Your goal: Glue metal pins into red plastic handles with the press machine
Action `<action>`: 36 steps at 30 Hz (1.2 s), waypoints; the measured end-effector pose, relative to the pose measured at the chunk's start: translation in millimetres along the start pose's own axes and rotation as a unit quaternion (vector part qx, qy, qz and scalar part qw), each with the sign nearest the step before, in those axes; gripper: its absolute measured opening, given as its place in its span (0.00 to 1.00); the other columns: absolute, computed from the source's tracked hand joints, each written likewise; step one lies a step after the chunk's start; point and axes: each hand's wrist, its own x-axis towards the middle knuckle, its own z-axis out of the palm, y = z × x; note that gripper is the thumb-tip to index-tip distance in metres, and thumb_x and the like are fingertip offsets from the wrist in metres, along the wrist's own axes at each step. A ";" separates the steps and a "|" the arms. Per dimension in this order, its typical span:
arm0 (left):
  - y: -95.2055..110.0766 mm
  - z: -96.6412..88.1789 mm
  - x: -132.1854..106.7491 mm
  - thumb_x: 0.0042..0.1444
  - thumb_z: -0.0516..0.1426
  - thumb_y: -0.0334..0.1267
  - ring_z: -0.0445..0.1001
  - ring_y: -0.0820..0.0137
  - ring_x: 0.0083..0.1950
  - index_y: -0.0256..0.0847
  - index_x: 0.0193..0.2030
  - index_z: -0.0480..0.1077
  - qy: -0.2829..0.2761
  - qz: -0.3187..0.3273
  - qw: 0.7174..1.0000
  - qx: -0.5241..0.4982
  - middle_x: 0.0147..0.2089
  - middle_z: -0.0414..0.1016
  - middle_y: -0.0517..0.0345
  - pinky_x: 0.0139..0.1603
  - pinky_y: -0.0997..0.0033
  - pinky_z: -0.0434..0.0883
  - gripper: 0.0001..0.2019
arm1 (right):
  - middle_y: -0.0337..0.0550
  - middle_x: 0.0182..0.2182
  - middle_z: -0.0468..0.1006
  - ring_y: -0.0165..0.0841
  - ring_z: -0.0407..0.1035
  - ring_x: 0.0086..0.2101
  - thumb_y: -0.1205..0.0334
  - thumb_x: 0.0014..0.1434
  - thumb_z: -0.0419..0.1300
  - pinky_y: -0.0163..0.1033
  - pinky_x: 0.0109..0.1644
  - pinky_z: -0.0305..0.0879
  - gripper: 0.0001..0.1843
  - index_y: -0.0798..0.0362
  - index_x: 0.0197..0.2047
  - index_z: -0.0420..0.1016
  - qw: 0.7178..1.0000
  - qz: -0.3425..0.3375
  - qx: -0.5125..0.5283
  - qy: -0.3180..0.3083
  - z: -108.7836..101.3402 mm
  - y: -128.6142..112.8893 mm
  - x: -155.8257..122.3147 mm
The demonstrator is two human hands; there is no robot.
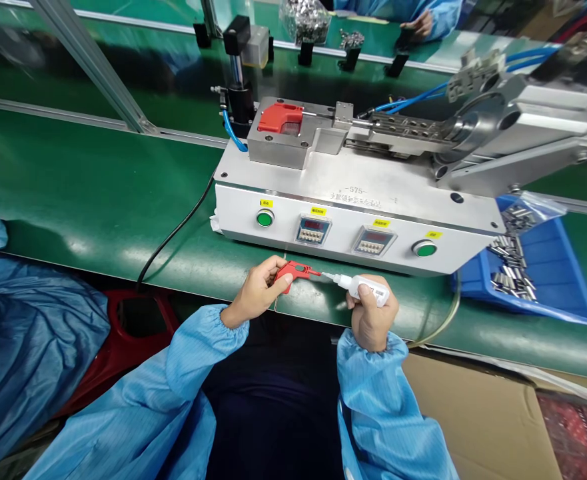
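One head-worn camera looks forward and down at the nearby green bench

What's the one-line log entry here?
left hand: holds red piece; right hand: holds white bottle, nozzle near piece's tip; fixture: second red piece

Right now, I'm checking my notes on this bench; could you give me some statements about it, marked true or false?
1. The left hand holds a red, pistol-shaped plastic piece. True.
2. The right hand holds a metal screwdriver. False: it holds a white plastic squeeze bottle.
3. The bottle's nozzle points toward that red piece. True.
4. The blue plastic bin is full of red pieces. False: it contains silvery metal cylinders.
5. Another red, pistol-shaped piece rests on a grey metal block. True.
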 end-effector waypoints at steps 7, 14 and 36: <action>-2.2 2.1 1.7 0.61 0.62 0.61 0.61 0.75 0.26 0.39 0.40 0.72 0.001 -0.012 0.999 -0.041 0.27 0.67 0.65 0.27 0.76 0.61 0.23 | 0.43 0.30 0.81 0.39 0.77 0.32 0.39 0.57 0.70 0.42 0.36 0.73 0.22 0.49 0.41 0.76 0.994 0.042 0.023 -0.101 -18.8 -11.9 3.3; -6.9 4.5 2.2 0.60 0.62 0.62 0.58 0.75 0.25 0.38 0.42 0.74 -0.003 -0.013 0.999 -0.051 0.26 0.66 0.65 0.25 0.75 0.58 0.25 | 0.52 0.51 0.85 0.46 0.75 0.59 0.50 0.67 0.64 0.54 0.63 0.71 0.14 0.46 0.51 0.72 0.968 -0.021 -0.181 -0.171 -29.4 -16.1 -8.6; -29.9 0.0 -5.6 0.57 0.64 0.63 0.58 0.74 0.24 0.40 0.41 0.74 -0.009 -0.035 0.999 -0.032 0.25 0.65 0.64 0.22 0.76 0.60 0.25 | 0.45 0.41 0.86 0.38 0.80 0.43 0.68 0.65 0.59 0.43 0.52 0.76 0.12 0.52 0.45 0.84 0.783 -0.011 -0.622 0.014 -190.7 -125.9 122.5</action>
